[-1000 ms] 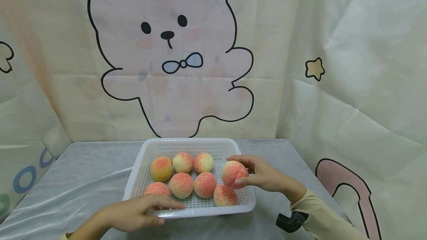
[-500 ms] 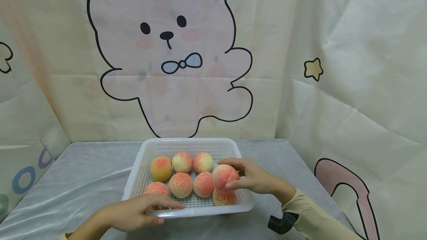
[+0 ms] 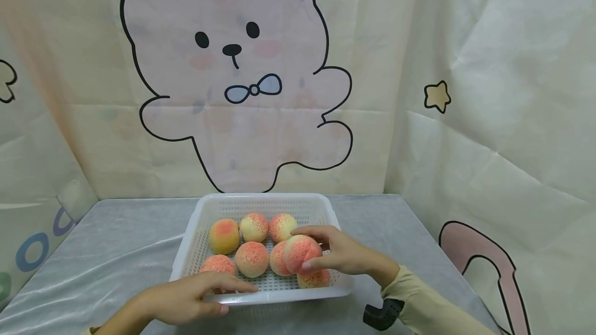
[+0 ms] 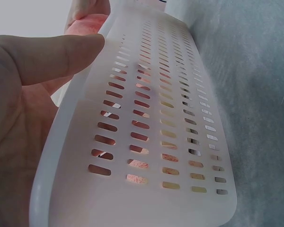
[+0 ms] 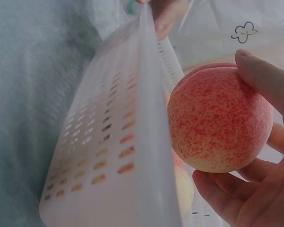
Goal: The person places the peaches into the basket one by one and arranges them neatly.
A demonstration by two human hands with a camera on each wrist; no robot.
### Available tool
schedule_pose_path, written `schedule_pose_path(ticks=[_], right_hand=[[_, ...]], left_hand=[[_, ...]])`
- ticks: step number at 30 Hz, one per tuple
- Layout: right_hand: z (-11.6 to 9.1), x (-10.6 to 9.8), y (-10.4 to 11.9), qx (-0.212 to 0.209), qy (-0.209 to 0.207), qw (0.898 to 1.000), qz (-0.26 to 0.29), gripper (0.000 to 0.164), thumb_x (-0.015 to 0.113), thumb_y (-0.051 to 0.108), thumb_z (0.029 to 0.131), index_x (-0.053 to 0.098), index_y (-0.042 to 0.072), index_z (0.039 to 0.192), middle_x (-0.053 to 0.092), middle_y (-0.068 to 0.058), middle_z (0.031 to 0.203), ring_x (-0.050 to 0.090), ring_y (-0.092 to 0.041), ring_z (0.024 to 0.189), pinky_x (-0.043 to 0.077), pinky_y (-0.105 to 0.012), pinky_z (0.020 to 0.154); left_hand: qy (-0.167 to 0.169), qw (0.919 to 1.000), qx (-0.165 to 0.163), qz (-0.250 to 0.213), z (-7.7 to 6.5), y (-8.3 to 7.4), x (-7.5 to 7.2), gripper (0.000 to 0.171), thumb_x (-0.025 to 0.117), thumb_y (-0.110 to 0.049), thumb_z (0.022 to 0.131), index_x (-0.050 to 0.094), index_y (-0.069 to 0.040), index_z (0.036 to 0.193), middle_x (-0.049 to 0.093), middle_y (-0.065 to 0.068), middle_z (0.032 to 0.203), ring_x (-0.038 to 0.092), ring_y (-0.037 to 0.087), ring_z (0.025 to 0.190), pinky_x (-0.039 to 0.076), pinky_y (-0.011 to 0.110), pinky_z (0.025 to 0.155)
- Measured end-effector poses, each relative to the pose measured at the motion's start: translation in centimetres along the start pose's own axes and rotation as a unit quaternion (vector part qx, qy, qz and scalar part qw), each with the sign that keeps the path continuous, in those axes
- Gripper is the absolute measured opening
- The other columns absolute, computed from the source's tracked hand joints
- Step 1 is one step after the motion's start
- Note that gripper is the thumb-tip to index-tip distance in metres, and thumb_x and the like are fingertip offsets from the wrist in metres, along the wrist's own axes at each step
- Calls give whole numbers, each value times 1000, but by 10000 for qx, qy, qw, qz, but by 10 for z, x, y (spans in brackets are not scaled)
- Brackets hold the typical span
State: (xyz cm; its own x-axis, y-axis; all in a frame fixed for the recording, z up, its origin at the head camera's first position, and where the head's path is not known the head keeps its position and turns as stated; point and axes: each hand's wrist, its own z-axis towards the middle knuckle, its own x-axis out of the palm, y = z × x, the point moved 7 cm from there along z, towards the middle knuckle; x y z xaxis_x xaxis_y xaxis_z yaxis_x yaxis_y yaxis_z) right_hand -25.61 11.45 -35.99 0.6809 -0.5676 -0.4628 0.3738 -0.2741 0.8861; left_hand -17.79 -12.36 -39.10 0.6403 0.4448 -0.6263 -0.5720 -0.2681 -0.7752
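My right hand (image 3: 346,253) holds a pink-red peach (image 3: 299,254) between thumb and fingers, above the right half of a white perforated basket (image 3: 284,298). In the right wrist view, the thumb lies on one side of this speckled peach (image 5: 217,118) and the fingers on the other. My left hand (image 3: 188,296) grips the basket's near rim at the left, its thumb (image 4: 61,54) outside and its fingers reaching inside. Several peaches rest in the basket, among them a yellow-orange one (image 3: 224,236) at back left. The held peach partly hides two others.
The basket stands on a table (image 3: 130,231) covered with grey cloth. Behind it hangs a pale curtain (image 3: 372,66) printed with a cartoon bear. A black band (image 3: 384,314) is on the right wrist.
My right hand has moved left with the peach, from the basket's right side to over the peaches near its middle. My left hand has stayed on the rim.
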Motion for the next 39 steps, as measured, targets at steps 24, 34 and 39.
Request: schedule_pose_path(ticks=[24, 34, 39], right_hand=[[20, 32, -7, 240, 355, 9990, -105, 55, 79, 15, 88, 58, 13, 139, 61, -8, 136, 63, -6, 110, 54, -23, 92], [22, 42, -10, 216, 573, 9966, -552, 61, 79, 18, 89, 54, 10, 144, 52, -8, 149, 57, -4, 119, 49, -19, 96], [22, 42, -10, 222, 648, 9943, -821, 56, 75, 20, 92, 54, 11, 144, 52, -9, 149, 56, -4, 109, 49, -21, 93]], left_hand=[[4, 10000, 80, -40, 1, 1, 0, 46, 57, -23, 103, 52, -19, 149, 60, 0, 141, 54, 1, 122, 51, 25, 94], [-8, 10000, 61, -18, 1, 0, -1, 46, 57, -24, 103, 52, -21, 148, 61, -3, 139, 54, 2, 122, 51, 25, 95], [-7, 10000, 20, -55, 1, -1, -2, 46, 57, -26, 103, 51, -23, 149, 61, -4, 140, 55, 5, 124, 51, 25, 96]])
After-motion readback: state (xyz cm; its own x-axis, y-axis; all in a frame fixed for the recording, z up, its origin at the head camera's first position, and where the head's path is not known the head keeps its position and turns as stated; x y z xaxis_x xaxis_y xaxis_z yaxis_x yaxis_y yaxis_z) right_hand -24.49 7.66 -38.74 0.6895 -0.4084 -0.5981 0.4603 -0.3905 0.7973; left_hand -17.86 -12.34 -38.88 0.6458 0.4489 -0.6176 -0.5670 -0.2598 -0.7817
